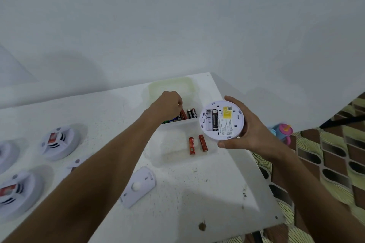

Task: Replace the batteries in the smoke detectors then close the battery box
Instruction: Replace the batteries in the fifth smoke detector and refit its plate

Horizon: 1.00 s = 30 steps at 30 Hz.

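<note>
The right hand (pixel 250 134) cradled a round white plastic smoke detector (pixel 222 119) back-side up, fingers wrapped round its rim, likely so the open bay with one black battery (pixel 214 120) faced the person. The left hand (pixel 167 107) reached into the translucent plastic battery box (pixel 177 124) on the white tabletop (pixel 177 193), fingertips pinching a red battery (pixel 183 114) there, apparently to fill the second slot. Two red batteries (pixel 197 145) lay in the clear lid (pixel 173 156) nearby, probably spent ones kept apart. More detectors (pixel 59 141) waited at left.
</note>
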### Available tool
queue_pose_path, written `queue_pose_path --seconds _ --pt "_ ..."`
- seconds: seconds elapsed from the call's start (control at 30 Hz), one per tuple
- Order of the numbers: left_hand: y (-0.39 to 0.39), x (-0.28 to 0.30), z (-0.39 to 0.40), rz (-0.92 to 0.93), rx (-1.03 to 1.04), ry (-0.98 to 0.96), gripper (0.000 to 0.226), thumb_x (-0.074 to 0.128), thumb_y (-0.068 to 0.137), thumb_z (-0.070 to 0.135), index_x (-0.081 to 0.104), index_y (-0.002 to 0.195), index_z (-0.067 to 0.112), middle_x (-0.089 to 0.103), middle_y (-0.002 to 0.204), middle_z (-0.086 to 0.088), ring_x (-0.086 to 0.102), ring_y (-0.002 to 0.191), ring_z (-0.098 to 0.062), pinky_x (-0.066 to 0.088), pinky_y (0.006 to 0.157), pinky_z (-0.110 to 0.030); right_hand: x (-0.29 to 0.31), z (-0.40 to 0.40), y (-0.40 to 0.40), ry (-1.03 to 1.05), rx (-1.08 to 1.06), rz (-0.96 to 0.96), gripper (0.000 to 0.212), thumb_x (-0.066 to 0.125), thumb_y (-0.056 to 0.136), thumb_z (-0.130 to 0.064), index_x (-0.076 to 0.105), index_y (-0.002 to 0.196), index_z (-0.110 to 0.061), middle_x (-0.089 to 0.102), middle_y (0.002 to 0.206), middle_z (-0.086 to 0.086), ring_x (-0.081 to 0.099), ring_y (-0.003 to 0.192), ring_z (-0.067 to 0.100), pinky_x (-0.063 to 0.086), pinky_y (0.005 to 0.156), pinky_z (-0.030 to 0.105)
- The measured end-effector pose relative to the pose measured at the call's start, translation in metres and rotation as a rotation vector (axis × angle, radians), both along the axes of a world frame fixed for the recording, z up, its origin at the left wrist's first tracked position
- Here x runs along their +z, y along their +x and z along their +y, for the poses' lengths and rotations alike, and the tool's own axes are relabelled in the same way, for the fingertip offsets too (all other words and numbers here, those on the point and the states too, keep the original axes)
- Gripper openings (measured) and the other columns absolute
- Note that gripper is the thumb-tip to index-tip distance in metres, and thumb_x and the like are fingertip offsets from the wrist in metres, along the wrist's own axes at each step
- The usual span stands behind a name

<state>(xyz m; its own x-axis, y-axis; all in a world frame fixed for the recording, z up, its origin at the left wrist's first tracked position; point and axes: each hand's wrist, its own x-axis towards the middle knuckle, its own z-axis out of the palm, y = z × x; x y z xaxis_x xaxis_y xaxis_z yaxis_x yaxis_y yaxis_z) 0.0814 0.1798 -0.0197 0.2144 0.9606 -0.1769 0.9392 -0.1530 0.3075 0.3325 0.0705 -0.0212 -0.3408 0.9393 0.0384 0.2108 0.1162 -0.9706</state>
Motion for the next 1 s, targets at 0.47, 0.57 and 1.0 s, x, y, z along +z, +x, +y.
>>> queue_pose_path --seconds 0.47,0.57,1.0 --pt "0.01 0.072 -0.13 -0.471 -0.219 0.044 0.042 0.075 0.078 0.028 0.056 0.115 0.035 0.051 0.119 0.013 0.053 0.101 0.001 0.042 0.073 -0.004 0.014 -0.017 -0.013 0.053 0.091 0.041 0.102 0.089 0.057 -0.005 0.039 0.143 -0.026 0.06 0.131 -0.01 0.057 0.125 0.017 0.054 0.096 0.031" --pt "0.008 0.075 -0.137 -0.458 -0.185 0.053 0.048 0.077 0.076 0.027 0.054 0.118 0.032 0.05 0.118 0.008 0.053 0.101 -0.005 0.04 0.072 -0.002 0.018 -0.021 -0.019 0.053 0.142 0.084 0.1 0.088 0.058 0.0 0.04 0.141 -0.028 0.06 0.131 -0.007 0.058 0.123 0.019 0.057 0.089 0.031" --pt "0.007 0.077 -0.154 -0.45 -0.034 0.084 0.056 0.084 0.062 0.023 0.052 0.109 0.03 0.047 0.11 0.005 0.053 0.097 -0.008 0.048 0.073 -0.016 0.022 -0.022 -0.039 0.072 0.215 0.094 0.1 0.088 0.057 -0.003 0.038 0.143 -0.015 0.055 0.134 0.001 0.056 0.124 0.019 0.054 0.093 0.031"
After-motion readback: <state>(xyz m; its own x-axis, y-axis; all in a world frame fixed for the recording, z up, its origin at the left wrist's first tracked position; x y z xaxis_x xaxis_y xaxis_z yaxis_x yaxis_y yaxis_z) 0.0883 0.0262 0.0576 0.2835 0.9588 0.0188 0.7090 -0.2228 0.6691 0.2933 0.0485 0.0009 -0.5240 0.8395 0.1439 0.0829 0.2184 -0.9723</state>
